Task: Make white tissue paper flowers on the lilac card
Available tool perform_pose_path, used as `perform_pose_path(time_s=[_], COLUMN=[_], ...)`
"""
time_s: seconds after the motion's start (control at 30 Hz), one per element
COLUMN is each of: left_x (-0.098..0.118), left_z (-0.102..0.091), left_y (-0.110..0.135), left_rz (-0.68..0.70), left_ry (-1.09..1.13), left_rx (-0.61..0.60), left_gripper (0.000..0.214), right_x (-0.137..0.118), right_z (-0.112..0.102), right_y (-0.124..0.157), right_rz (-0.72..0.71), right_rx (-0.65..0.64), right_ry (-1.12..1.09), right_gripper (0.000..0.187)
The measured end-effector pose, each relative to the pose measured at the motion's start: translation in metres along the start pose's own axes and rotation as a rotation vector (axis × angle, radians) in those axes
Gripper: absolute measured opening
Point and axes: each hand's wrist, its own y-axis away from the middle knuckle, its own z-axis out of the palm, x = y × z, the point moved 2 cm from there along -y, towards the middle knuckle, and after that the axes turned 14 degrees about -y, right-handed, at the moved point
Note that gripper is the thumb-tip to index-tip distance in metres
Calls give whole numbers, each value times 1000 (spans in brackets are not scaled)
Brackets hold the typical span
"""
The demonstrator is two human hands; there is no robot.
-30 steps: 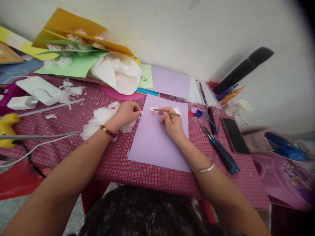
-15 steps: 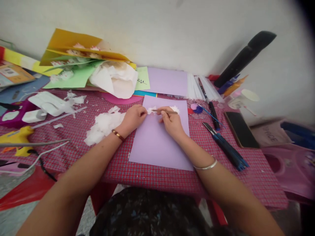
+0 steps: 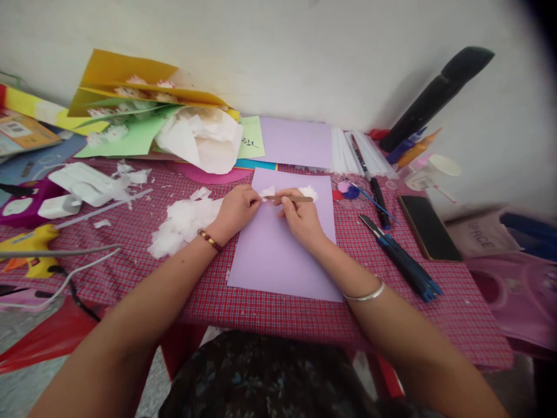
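A purple sheet of paper [image 3: 282,264] lies on the checked tablecloth in front of me. My left hand [image 3: 237,210] is closed in a pinch at a small piece of white tissue paper [image 3: 267,191], over the sheet's upper left. My right hand [image 3: 302,219] grips a thin brown wooden stick [image 3: 300,198] like a pen, its tip by the tissue piece. Behind that hand a ruffled white tissue shape [image 3: 309,192] rests on the sheet. To the left, partly behind my left wrist, is a heap of white tissue pieces [image 3: 180,223].
Right of the sheet are a box cutter [image 3: 402,258], a black pen [image 3: 378,203], a thin blue brush [image 3: 374,198] and a phone [image 3: 429,227]. White glue sticks [image 3: 343,152] lie behind. At left are a yellow glue gun [image 3: 32,247], its cord and a purple power strip [image 3: 28,203].
The stick has rolled slightly, showing a broader flat side, and its tip sits a little lower and farther left beside the tissue piece. Both hands stay nearly in place.
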Motion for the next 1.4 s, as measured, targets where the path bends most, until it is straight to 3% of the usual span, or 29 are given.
perform_pose_path(time_s=[0.37, 0.63, 0.83, 0.93, 1.07, 1.23, 1.3, 1.4], left_x=[4, -3, -1, -17, -63, -106, -109, -107], left_z=[-8, -7, -12, -30, -53, -60, -62, -68], left_y=[8, 9, 8, 6, 9, 16, 18, 20], left_rz=[22, -75, -105, -277, -537, -604, -576, -503], left_ry=[37, -9, 85, 246, 382, 373, 333, 210], left_rx=[3, -7, 21, 150, 263, 92, 0, -116], left_gripper=[26, 34, 29, 22, 17, 16, 15, 14], right_x=[-6, -16, -22, -21, -15, -5, -6, -15], right_z=[3, 8, 12, 10, 1, -6, -6, -3], right_y=[2, 7, 11, 11, 8, 6, 8, 13], right_rz=[-23, -108, -124, -136, -132, 14, 1, -155], right_rx=[-79, -220, -328, -298, -105, 74, 69, -57], right_ry=[152, 512, 705, 622, 291, 25, 59, 286], right_gripper=[26, 30, 32, 30, 25, 25, 25, 24])
